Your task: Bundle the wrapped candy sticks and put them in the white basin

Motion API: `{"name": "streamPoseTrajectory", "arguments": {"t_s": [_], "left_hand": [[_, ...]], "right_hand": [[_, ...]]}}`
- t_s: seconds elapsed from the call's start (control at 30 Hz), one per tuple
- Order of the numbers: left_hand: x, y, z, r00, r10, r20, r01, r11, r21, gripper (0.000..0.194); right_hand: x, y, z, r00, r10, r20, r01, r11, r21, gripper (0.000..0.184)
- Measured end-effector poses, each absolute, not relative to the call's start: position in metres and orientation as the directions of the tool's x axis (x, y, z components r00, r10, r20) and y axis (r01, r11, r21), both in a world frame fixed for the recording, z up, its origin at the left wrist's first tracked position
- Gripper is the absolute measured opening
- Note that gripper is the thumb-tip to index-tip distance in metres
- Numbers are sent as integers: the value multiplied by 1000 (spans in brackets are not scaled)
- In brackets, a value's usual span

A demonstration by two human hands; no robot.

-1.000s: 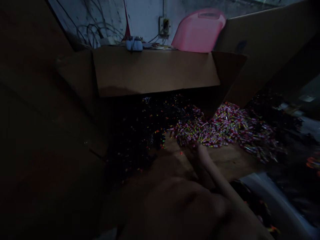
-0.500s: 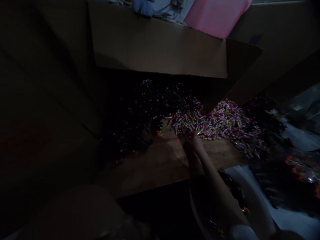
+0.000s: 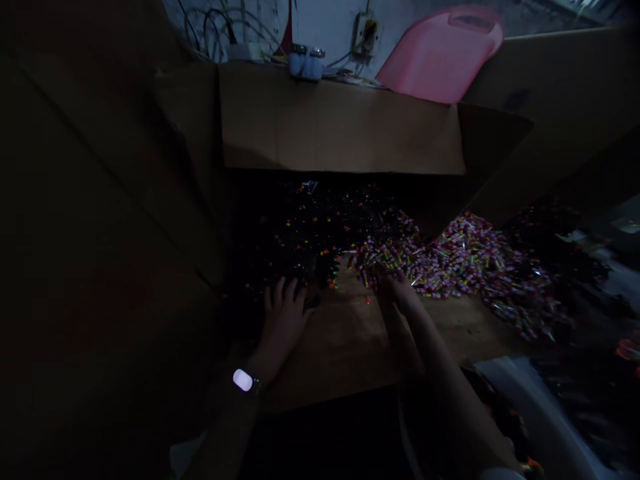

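My left hand (image 3: 286,312) is spread with fingers apart at the near edge of a pile of small black pieces (image 3: 300,227) dotted with orange and yellow. A lit band (image 3: 243,380) is on that wrist. My right hand (image 3: 397,288) reaches to the near edge of a heap of small pink, white and yellow pieces (image 3: 465,260). Its fingers are dark and partly lost against the heap, so I cannot tell what they hold. Both piles lie on a wooden tabletop (image 3: 340,340).
An open cardboard box (image 3: 345,130) lies behind the piles, its flap overhanging the black pieces. On top stand a pink plastic scoop-like container (image 3: 440,57) and two small jars (image 3: 307,63). A wall socket (image 3: 366,33) is behind. A pale container edge (image 3: 530,393) is at lower right.
My left hand has come into view from below and spread beside the black pieces. My right hand stays at the pink heap. The view has tilted up, showing more wall.
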State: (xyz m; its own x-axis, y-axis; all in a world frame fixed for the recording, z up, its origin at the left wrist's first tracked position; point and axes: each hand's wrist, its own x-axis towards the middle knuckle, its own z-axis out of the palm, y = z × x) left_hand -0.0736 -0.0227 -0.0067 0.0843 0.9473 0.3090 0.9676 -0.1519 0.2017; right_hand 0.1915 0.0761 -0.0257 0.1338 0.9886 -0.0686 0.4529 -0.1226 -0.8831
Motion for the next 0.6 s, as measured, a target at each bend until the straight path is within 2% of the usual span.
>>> {"name": "streamPoseTrajectory", "arguments": {"t_s": [0.13, 0.3, 0.43, 0.6], "left_hand": [[-96, -21, -44, 121, 936, 331, 987, -148, 59, 58], [-96, -21, -50, 135, 935, 328, 988, -153, 29, 58], [-95, -20, -50, 122, 936, 331, 988, -146, 47, 58], [-96, -20, -52, 120, 935, 334, 987, -148, 59, 58]], "right_hand": [[165, 78, -24, 211, 973, -99, 684, -219, -696, 34], [152, 78, -31, 209, 965, -160, 805, -262, -532, 27], [176, 81, -29, 135, 979, -152, 828, -196, -526, 22], [200, 83, -15, -21, 991, -132, 792, -64, -607, 18]]}}
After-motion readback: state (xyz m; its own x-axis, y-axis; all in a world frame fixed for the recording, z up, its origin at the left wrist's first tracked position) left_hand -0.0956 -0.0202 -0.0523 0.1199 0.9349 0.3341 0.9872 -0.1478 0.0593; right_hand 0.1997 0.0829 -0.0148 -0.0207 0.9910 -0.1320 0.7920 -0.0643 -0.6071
